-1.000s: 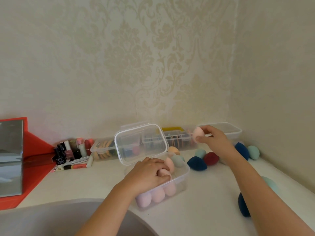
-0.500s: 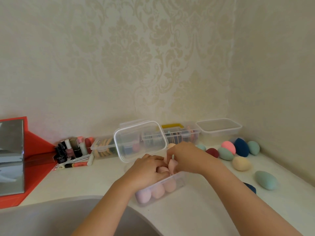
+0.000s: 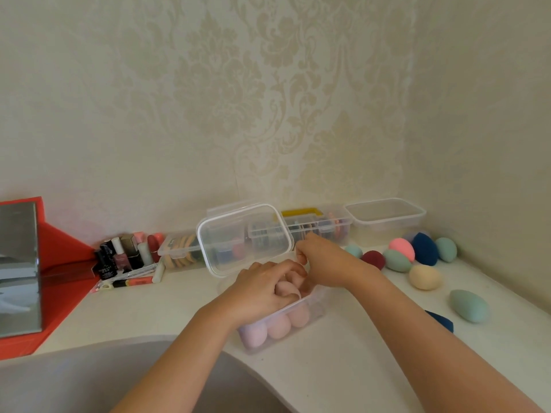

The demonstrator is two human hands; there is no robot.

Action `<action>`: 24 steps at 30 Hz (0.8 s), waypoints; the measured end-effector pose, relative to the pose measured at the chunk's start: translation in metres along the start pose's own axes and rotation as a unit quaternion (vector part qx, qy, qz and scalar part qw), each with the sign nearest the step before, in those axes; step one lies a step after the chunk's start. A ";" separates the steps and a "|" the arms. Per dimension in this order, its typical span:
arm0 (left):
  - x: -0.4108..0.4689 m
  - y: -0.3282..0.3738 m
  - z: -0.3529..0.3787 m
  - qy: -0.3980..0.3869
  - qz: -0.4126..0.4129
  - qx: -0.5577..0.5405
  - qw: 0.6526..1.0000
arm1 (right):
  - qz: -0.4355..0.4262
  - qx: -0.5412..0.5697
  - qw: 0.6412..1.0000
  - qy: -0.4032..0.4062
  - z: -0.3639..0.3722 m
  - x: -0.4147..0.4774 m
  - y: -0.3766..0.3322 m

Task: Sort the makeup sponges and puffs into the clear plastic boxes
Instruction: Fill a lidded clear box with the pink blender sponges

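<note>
Clear box (image 3: 316, 306) beside sink (image 3: 74, 380) rim, left hand (image 3: 262, 290) curled round pink sponge (image 3: 284, 289), right hand (image 3: 325, 263) at lid (image 3: 238, 242) edge, grip unclear

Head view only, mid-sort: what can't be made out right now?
All from the head view:
1. Top layer of the open box: the left hand, curled over a pink sponge, covers it.
2. What the right hand holds, if anything: its curled fingers hide the palm.
3. Near dark blue sponge: mostly behind the right forearm.
4. Back organizer contents: blurred through the lid.
5. Bottle labels: too small.
</note>
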State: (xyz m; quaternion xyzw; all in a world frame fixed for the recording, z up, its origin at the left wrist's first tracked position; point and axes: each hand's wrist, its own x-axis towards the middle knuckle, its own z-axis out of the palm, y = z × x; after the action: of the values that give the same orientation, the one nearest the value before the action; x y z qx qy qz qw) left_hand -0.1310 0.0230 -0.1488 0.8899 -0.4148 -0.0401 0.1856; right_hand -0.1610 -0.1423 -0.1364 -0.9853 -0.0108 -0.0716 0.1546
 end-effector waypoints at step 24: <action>0.002 0.004 -0.001 -0.010 -0.005 0.023 1.000 | 0.009 0.015 0.998 0.057 0.035 0.020 0.047</action>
State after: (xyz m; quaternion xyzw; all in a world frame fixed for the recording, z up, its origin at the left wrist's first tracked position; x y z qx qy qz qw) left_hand -0.1325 0.0199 -0.1464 0.8955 -0.4131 -0.0397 0.1606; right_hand -0.1344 -0.1763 -0.1808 -0.9773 0.0062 -0.1256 0.1706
